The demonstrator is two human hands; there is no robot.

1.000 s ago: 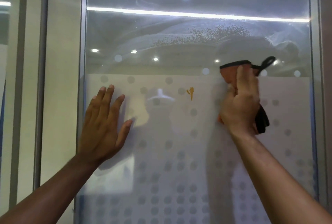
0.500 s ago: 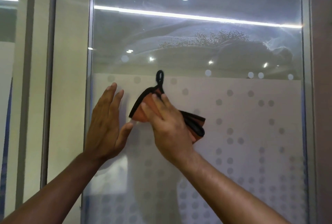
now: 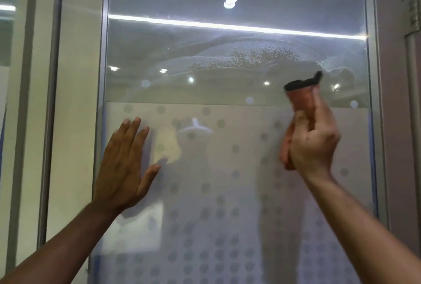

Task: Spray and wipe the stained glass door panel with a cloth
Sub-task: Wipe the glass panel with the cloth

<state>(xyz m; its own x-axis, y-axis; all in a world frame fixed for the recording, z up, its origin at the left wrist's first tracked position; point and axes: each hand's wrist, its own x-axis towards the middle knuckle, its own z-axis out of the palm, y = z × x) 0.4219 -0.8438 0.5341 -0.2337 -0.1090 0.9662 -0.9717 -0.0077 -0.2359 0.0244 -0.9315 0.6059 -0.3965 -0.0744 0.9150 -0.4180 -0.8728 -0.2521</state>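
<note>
Left hand [image 3: 124,165]: open, fingers spread, palm flat on the glass door panel [image 3: 227,181] near its left edge.
Right hand [image 3: 312,144]: blurred, clenched around the orange cloth [image 3: 301,99], high on the panel's right side.
Cloth: black-edged, protruding above the fingers, well apart from the left hand.

cream wall [image 3: 77,101] left of door; metal hinge [image 3: 413,13] upper right.

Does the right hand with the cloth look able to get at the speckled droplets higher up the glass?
Probably yes: the right hand and cloth sit just below the droplets, nothing between.
</note>
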